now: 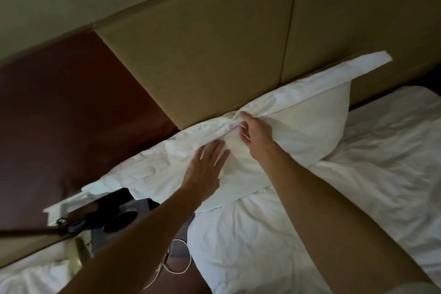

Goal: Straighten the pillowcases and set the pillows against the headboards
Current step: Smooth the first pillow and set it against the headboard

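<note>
A white pillow [305, 124] in a wrinkled white pillowcase leans against the tan padded headboard [214, 55], its flat fabric border sticking up toward the upper right. My left hand [206, 169] lies flat on the pillowcase's left half, fingers spread, pressing the cloth. My right hand [256, 132] pinches a fold of the pillowcase near the pillow's top edge, where the fabric bunches into creases.
White rumpled bedding [334, 210] covers the bed below and to the right. A dark bedside table [119, 212] with a round black object, a lamp arm [35, 231] and a white cable [176, 267] stands at the left. A dark red wall panel [59, 107] is beside the headboard.
</note>
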A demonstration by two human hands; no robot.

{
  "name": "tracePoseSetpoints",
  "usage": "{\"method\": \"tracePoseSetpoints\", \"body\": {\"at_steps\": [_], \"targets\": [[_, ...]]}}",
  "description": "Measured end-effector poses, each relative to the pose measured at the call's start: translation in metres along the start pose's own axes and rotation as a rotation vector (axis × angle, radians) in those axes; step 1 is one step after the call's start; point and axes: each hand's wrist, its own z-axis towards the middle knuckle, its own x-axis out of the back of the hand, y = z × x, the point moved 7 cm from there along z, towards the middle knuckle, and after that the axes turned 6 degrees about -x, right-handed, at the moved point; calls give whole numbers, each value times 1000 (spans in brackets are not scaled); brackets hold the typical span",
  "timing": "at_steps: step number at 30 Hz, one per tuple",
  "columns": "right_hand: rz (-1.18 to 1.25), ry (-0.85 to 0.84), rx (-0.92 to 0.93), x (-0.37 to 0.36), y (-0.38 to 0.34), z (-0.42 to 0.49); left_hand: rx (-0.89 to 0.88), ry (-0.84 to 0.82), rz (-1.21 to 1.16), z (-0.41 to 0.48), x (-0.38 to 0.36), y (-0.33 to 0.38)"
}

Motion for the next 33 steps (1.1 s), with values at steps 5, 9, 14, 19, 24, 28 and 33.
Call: {"method": "tracePoseSetpoints", "body": {"at_steps": [5,9,14,19,24,28,33], "targets": [[104,63,18,-3,2,3,165,-27,-121,5,0,-13],[240,-3,-34,-4,4,-1,195,-37,-138,9,2,-5],[230,100,-11,15,8,-5,104,1,15,9,5,8],[88,147,28,34,16,-3,-268,215,58,-5,14,33],[10,174,0,39,14,1,-149,229,55,-14,9,8],[-44,181,15,44,7,1,-73,115,82,-16,-13,-13],[-38,183,100,56,-18,0,-60,185,80,-14,-16,-10]]}}
